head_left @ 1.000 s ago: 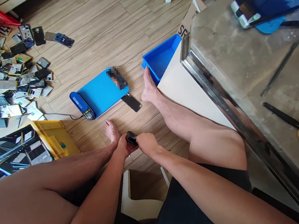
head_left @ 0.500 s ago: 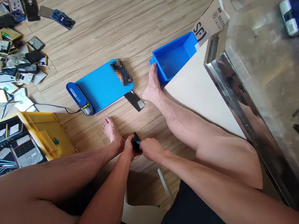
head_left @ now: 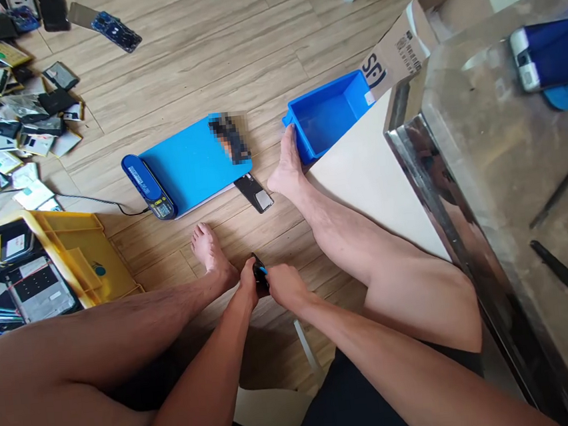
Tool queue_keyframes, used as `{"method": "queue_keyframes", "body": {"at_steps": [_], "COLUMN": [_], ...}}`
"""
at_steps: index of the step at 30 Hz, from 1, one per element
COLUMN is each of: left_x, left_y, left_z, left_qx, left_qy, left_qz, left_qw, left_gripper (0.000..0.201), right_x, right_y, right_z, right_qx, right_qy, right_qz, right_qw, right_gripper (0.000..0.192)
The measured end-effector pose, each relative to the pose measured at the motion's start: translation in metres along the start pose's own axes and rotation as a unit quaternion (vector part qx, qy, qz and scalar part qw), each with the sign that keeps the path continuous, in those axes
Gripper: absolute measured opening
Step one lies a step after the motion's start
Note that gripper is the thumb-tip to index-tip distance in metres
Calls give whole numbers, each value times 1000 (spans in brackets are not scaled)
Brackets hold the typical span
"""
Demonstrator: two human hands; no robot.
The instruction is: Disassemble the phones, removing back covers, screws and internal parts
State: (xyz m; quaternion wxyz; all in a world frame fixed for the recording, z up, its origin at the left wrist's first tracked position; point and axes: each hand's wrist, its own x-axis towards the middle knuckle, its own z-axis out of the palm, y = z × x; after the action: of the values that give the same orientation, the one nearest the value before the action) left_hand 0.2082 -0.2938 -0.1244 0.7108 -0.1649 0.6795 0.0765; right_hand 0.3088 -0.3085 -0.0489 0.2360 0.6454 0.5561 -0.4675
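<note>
Hands meet low over the floor, near the blue heating pad (head_left: 193, 161): left hand (head_left: 247, 285) steadies a small dark phone (head_left: 259, 277) edge-up, right hand (head_left: 283, 285) fingers pinching its side, seemingly prying.

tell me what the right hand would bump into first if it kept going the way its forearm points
Probably the small black phone that the right hand and left hand both grip; past that, the left foot, though depth is unclear.
</note>
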Motion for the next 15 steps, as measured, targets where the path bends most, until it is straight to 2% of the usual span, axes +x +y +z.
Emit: {"method": "queue_keyframes", "body": {"at_steps": [6,10,15], "left_x": [7,10,13], "left_y": [-3,-5,-2], "left_z": [7,10,3], "left_qx": [-3,13,46], "left_qy": [13,22,21], "left_qz": [18,19,3], "left_qw": [1000,1000,999], "left_gripper": [35,36,35], "right_x": [11,4,-6], "right_y": [8,11,15], "right_z": [-8,-1,13], "right_qx": [-16,-18,-15], "right_qy": [21,27,30], "right_qz": [-31,-42,-52], "right_qw": [999,999,998], "right_gripper": [42,35,28]}}
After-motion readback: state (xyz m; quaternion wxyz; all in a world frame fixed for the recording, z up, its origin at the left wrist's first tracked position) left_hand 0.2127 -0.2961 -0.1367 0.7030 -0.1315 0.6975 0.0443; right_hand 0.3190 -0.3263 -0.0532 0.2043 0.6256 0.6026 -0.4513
